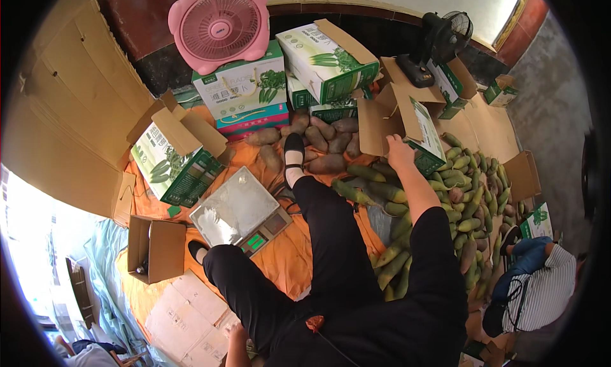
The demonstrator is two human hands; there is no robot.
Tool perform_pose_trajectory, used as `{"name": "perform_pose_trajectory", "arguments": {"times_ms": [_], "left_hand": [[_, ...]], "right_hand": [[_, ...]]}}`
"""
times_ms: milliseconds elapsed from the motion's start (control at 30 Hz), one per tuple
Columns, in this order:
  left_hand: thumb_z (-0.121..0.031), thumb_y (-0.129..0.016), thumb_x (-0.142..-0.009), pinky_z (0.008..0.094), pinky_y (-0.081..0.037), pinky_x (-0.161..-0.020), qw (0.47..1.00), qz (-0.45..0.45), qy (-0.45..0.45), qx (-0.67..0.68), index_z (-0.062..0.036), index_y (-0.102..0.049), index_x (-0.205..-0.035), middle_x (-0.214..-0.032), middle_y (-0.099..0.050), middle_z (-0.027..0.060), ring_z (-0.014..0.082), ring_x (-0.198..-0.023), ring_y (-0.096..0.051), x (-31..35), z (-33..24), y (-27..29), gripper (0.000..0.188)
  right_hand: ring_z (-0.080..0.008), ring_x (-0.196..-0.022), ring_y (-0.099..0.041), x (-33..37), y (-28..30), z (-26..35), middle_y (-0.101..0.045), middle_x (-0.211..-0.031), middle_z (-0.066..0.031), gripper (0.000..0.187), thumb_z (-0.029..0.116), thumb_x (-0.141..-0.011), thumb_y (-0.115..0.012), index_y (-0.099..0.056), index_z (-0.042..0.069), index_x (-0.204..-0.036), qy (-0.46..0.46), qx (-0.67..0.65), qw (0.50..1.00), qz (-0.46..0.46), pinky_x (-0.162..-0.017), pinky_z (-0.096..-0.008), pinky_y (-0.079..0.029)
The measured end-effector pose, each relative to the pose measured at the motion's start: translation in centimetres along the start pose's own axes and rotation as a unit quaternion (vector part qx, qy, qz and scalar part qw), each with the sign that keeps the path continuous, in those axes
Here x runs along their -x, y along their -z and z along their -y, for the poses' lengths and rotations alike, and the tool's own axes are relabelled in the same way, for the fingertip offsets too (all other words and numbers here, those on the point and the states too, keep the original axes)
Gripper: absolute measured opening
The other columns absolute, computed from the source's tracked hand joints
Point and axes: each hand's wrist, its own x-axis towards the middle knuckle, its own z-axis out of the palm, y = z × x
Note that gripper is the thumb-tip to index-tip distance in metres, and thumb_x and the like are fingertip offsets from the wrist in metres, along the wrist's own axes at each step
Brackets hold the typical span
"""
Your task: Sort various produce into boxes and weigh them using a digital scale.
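Observation:
My right hand (400,154) reaches forward and grips the near edge of an open white-and-green carton (425,133). That carton stands tilted at the edge of a big heap of green radishes (468,195), its brown flaps spread. Low in the view, my left hand (237,336) is beside my leg, next to a flattened cardboard sheet (184,322); its fingers are too unclear to read. Several green radishes (366,173) lie just left of my right forearm. Between my feet and the left-hand cartons sits a digital scale (234,204) with a lit green display and a bare metal plate.
Reddish-brown tubers (328,164) lie beyond my foot. A pink fan (219,29) stands on a carton (245,84); a black fan (420,68) is at the back right. Another open carton (175,160) and a small brown box (172,249) are at left. A person (541,290) sits at right.

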Motion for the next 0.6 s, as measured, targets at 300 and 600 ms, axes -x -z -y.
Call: {"name": "perform_pose_trajectory", "arguments": {"times_ms": [300, 600], "left_hand": [[-0.028, -0.069, -0.074, 0.0565, -0.044, -0.092, 0.986, 0.132, -0.044, -0.090, -0.0138, -0.054, -0.127, -0.127, -0.057, 0.0108, 0.0329, -0.121, -0.050, 3.0, -0.2, -3.1, 0.056], [-0.033, -0.066, -0.076, 0.0486, -0.051, -0.083, 0.997, 0.053, -0.049, -0.003, -0.0104, -0.065, -0.109, -0.114, -0.063, 0.0152, 0.0343, -0.104, -0.061, 4.1, 2.5, -7.3, 0.040]], "right_hand": [[-0.0266, -0.094, -0.066, -3.5, -1.8, -4.6, -0.055, -0.111, -0.0048, 0.023, 0.015, -0.089, -0.053, -0.058, 0.013, -0.112, -0.051, 0.266, 0.960, 0.072, -0.071, -0.0417, -0.053], [-0.0241, -0.099, -0.063, -2.6, -3.3, -6.9, -0.060, -0.109, -0.0046, 0.016, 0.014, -0.087, -0.056, -0.070, 0.009, -0.094, -0.064, 0.279, 0.955, 0.080, -0.076, -0.0374, -0.053]]}}
